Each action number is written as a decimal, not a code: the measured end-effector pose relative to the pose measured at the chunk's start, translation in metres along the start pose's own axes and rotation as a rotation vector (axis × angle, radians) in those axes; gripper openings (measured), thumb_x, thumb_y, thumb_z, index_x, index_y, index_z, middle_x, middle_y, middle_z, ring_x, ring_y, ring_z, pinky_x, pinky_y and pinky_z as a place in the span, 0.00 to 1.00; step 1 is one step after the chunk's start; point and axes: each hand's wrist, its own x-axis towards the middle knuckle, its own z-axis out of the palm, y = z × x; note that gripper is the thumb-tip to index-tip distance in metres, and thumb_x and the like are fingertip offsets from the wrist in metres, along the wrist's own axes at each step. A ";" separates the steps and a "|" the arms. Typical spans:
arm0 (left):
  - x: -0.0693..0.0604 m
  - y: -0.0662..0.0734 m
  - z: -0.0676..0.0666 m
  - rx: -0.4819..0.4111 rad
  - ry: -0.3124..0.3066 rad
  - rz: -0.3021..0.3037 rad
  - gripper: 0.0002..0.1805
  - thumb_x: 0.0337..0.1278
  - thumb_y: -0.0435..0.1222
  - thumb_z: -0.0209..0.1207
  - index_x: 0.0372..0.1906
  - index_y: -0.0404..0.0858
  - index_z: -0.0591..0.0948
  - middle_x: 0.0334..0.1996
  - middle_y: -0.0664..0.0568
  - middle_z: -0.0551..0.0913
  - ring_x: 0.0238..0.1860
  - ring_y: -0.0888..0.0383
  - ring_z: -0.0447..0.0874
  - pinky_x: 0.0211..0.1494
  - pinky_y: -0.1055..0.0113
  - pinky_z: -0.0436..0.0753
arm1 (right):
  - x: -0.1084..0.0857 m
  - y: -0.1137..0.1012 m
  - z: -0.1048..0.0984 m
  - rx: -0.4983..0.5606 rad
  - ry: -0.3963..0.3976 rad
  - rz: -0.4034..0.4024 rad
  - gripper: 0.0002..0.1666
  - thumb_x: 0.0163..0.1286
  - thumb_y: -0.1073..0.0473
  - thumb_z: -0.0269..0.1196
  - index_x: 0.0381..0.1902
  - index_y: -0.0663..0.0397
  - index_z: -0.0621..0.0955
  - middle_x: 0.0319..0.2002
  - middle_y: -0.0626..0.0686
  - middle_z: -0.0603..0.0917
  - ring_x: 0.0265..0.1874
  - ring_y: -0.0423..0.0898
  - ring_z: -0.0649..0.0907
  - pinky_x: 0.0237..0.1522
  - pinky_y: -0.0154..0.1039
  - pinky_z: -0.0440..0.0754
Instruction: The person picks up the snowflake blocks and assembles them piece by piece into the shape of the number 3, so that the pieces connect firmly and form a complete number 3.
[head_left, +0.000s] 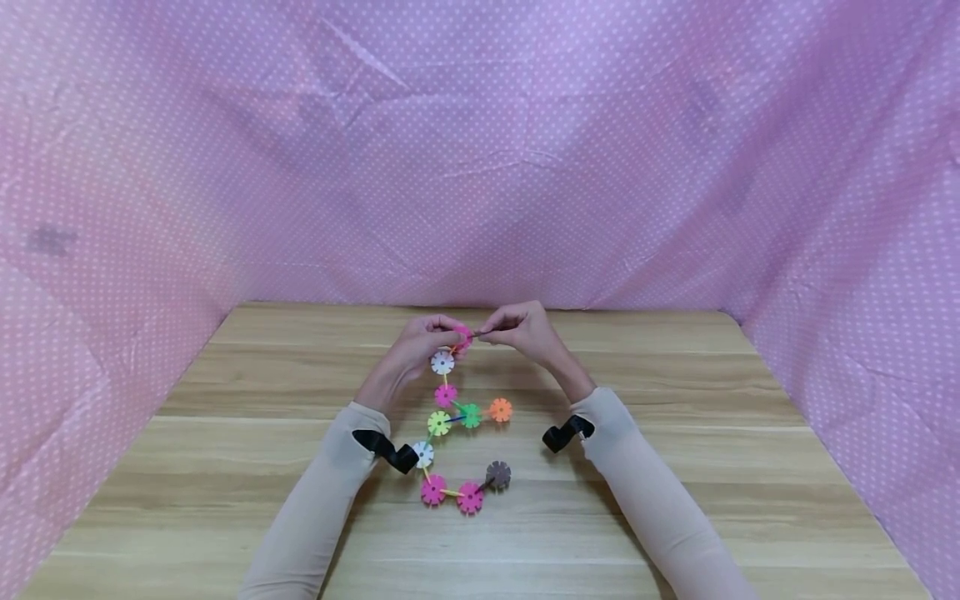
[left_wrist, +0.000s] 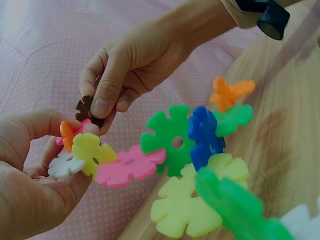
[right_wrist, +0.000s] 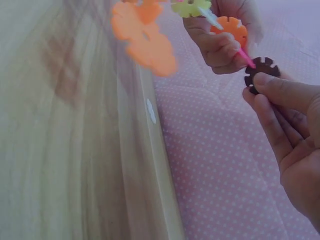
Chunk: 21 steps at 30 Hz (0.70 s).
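My left hand (head_left: 420,343) pinches a pink notched flower disc (head_left: 464,335) at the far end of a linked chain. Opposite it, my right hand (head_left: 527,332) holds a dark brown disc (right_wrist: 264,71) between thumb and fingers. In the right wrist view the brown disc meets the pink disc's edge; how deeply their slots engage cannot be told. Close to the left fingers are an orange disc (right_wrist: 231,33) and a white disc (head_left: 442,362). The chain runs toward the near side through a pink disc (head_left: 446,395), a green disc (head_left: 471,416) and a yellow-green disc (head_left: 438,423).
An orange disc (head_left: 501,409) ends a side branch. Nearer the body, the chain curves through pink discs (head_left: 432,490) to another brown disc (head_left: 498,475). All this is above or on a wood-grain table (head_left: 675,467), with pink dotted cloth (head_left: 480,167) behind and beside it.
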 end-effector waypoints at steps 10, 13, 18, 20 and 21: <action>0.001 -0.003 -0.003 -0.076 0.017 -0.027 0.09 0.67 0.24 0.57 0.37 0.39 0.83 0.28 0.53 0.87 0.26 0.61 0.86 0.34 0.72 0.87 | 0.001 0.011 0.007 -0.013 0.070 0.036 0.04 0.59 0.77 0.71 0.32 0.74 0.86 0.34 0.70 0.88 0.26 0.39 0.88 0.31 0.33 0.88; 0.001 -0.003 -0.003 -0.057 0.015 -0.033 0.06 0.69 0.25 0.57 0.40 0.38 0.82 0.29 0.54 0.87 0.28 0.62 0.86 0.36 0.72 0.87 | 0.001 0.014 0.006 -0.004 0.089 0.055 0.04 0.59 0.76 0.71 0.33 0.73 0.86 0.33 0.69 0.88 0.26 0.41 0.88 0.32 0.37 0.89; -0.002 0.000 -0.008 0.041 -0.037 0.008 0.05 0.72 0.29 0.55 0.46 0.37 0.80 0.30 0.55 0.85 0.31 0.61 0.83 0.37 0.71 0.85 | 0.002 0.013 0.007 0.015 0.100 0.079 0.04 0.60 0.74 0.72 0.33 0.66 0.87 0.33 0.61 0.90 0.29 0.41 0.88 0.35 0.36 0.89; -0.002 0.001 -0.010 0.074 -0.054 0.017 0.06 0.73 0.30 0.53 0.48 0.36 0.79 0.30 0.54 0.84 0.32 0.60 0.83 0.36 0.71 0.84 | 0.002 0.011 0.008 0.015 0.092 0.078 0.04 0.61 0.74 0.71 0.34 0.67 0.87 0.33 0.59 0.90 0.29 0.40 0.88 0.35 0.34 0.88; -0.003 0.001 -0.011 0.082 -0.058 0.018 0.07 0.74 0.31 0.53 0.48 0.36 0.79 0.30 0.54 0.84 0.32 0.60 0.82 0.36 0.70 0.84 | 0.001 0.010 0.008 0.012 0.088 0.076 0.04 0.61 0.74 0.71 0.35 0.68 0.86 0.33 0.59 0.90 0.29 0.39 0.87 0.35 0.34 0.88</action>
